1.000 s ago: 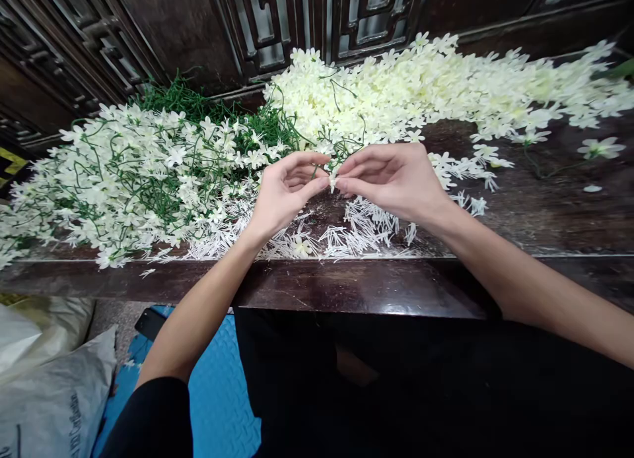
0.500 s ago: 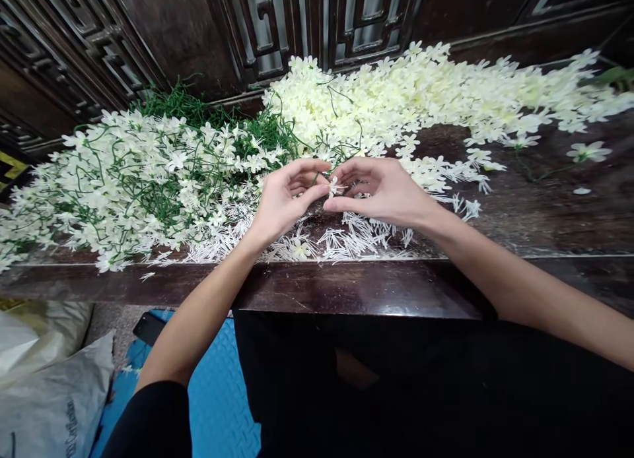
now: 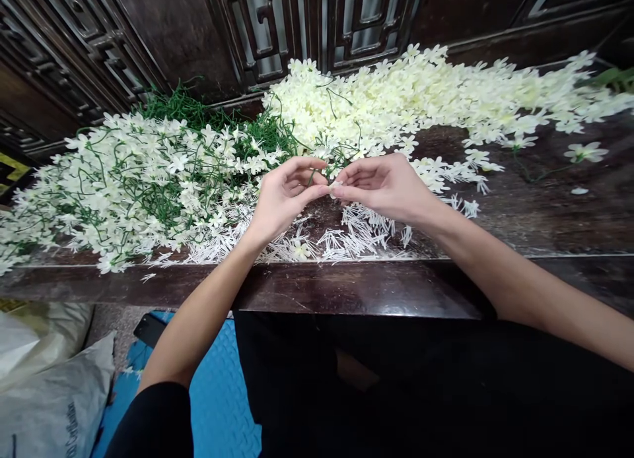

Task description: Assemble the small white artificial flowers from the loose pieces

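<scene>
My left hand [image 3: 292, 191] and my right hand [image 3: 384, 184] meet over the bench, their thumbs and fingertips pinched around one small white artificial flower [image 3: 335, 187]. Most of that flower is covered by the fingers. A bit of green stem shows by the left fingers. Below and behind the hands lie loose white stamens [image 3: 359, 233] in a scattered heap. To the left spreads a pile of white artificial flowers on green stems [image 3: 133, 174]. Behind the hands is a long heap of loose cream petals [image 3: 376, 105].
Everything lies on a dark wooden bench [image 3: 535, 207] backed by carved wooden panels [image 3: 168, 35]. Bare green stems [image 3: 181, 105] are bunched at the back. On the floor are a blue mat [image 3: 222, 385], a phone [image 3: 149, 329] and a white sack [image 3: 64, 392].
My right thumb and fingers have closed in on the flower, against my left fingertips. White stamens that stood out between the hands are now covered.
</scene>
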Tool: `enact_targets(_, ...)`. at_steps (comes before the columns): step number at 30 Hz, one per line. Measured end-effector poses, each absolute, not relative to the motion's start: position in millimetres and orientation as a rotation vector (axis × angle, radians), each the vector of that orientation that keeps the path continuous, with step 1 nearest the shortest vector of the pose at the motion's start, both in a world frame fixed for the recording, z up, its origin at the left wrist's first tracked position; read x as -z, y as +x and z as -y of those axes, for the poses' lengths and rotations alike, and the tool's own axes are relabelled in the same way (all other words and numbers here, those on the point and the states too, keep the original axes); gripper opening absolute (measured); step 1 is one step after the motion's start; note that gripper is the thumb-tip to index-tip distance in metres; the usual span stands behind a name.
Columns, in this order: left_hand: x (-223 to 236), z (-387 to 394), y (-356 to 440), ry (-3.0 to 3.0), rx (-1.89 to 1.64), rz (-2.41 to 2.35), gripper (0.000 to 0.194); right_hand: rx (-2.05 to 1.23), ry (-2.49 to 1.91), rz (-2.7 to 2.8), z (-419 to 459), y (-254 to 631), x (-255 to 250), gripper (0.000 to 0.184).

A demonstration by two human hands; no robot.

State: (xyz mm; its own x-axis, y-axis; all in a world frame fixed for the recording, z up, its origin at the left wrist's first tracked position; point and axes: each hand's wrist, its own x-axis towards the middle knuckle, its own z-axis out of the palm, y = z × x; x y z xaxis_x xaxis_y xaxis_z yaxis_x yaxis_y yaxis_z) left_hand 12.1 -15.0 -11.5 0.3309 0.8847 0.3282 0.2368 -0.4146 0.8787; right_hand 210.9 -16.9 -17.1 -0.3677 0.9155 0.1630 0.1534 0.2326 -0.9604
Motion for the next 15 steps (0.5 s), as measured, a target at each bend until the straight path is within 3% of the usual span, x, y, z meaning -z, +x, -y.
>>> enact_targets(5, 15.6, 8.7, 9.1, 1.835, -1.205, -1.061, 0.026, -1.035, -1.082, 1.641, 16.2, 210.1, 17.7, 0.014)
enact_targets(10, 18.3, 5.8, 7.2, 1.875, -1.209, -1.127, 0.026, -1.129, -1.08, 1.597, 16.8, 209.1, 14.5, 0.018)
enact_targets(15, 16.8, 8.2, 6.6, 1.951, -1.063, -1.221, 0.013, -1.121, -1.044, 1.582, 17.7, 209.9, 12.9, 0.014)
